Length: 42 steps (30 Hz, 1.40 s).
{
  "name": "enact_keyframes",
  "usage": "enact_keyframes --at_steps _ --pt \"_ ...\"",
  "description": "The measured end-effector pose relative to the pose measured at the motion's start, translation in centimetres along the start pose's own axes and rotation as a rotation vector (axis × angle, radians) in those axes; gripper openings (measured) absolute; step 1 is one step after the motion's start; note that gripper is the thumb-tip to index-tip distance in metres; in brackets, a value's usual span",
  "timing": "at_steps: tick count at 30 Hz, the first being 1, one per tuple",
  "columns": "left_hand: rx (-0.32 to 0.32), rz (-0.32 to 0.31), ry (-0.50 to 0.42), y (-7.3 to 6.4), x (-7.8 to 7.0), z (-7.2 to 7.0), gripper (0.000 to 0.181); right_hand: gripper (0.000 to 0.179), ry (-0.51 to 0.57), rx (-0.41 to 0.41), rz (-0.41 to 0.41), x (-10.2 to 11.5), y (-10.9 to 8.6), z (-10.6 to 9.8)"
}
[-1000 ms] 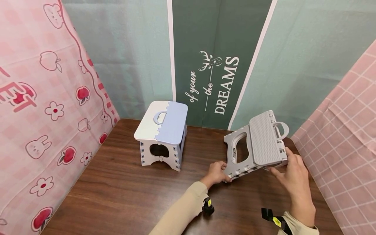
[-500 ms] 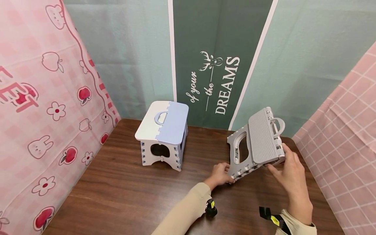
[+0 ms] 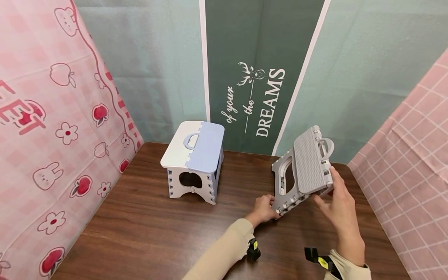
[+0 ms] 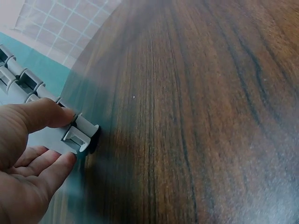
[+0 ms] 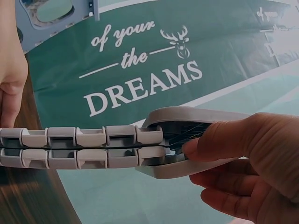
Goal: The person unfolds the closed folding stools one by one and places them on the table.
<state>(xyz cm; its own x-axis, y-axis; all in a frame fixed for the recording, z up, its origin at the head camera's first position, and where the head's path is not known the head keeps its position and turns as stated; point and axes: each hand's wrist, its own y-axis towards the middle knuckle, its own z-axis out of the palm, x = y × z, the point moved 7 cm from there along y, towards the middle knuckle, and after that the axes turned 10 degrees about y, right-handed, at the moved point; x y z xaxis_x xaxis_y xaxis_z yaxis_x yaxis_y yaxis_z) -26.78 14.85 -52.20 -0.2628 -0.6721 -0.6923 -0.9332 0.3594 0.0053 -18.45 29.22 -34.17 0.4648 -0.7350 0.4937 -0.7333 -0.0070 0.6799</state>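
Observation:
A grey folding stool (image 3: 309, 161), collapsed nearly flat, leans at a slant with its textured seat panel and loop handle towards the upper right. At its lower near corner, the hinged leg end, my left hand (image 3: 263, 209) pinches the edge between thumb and fingers; the left wrist view shows this leg corner (image 4: 77, 137) close to the tabletop. My right hand (image 3: 341, 206) grips the near end of the seat. In the right wrist view its thumb (image 5: 210, 142) lies at the gap between the two seat halves, with the other fingers below.
Left of the grey stool, an unfolded white and blue stool (image 3: 210, 147) stands upright on the brown wooden table (image 3: 140, 233). A green printed cloth (image 3: 252, 46) hangs behind, with pink cloths on both sides. A camera strap (image 3: 323, 262) is on the right wrist.
The seat end of the grey stool has swung left and slightly up, carried by my right hand. My left hand has shifted a little rightward at the lower corner. The white and blue stool stays put.

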Motion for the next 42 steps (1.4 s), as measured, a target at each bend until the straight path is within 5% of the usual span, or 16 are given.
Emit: enact_keyframes --at_steps 12,24,34,42 --pt "-0.019 -0.063 -0.057 -0.1 0.0 0.4 0.052 0.098 0.060 0.006 -0.021 0.5 0.6 0.9" --pt "0.037 -0.029 -0.126 0.1 0.1 0.6 0.054 0.093 0.203 0.058 0.156 -0.6 0.8 2.4" --pt "0.044 0.020 -0.178 0.4 0.7 0.8 0.053 0.089 0.278 0.169 0.076 -0.4 1.5 3.3" --pt "0.059 0.016 -0.191 0.4 0.7 0.9 0.054 0.087 0.273 0.166 0.077 -0.8 1.6 3.1"
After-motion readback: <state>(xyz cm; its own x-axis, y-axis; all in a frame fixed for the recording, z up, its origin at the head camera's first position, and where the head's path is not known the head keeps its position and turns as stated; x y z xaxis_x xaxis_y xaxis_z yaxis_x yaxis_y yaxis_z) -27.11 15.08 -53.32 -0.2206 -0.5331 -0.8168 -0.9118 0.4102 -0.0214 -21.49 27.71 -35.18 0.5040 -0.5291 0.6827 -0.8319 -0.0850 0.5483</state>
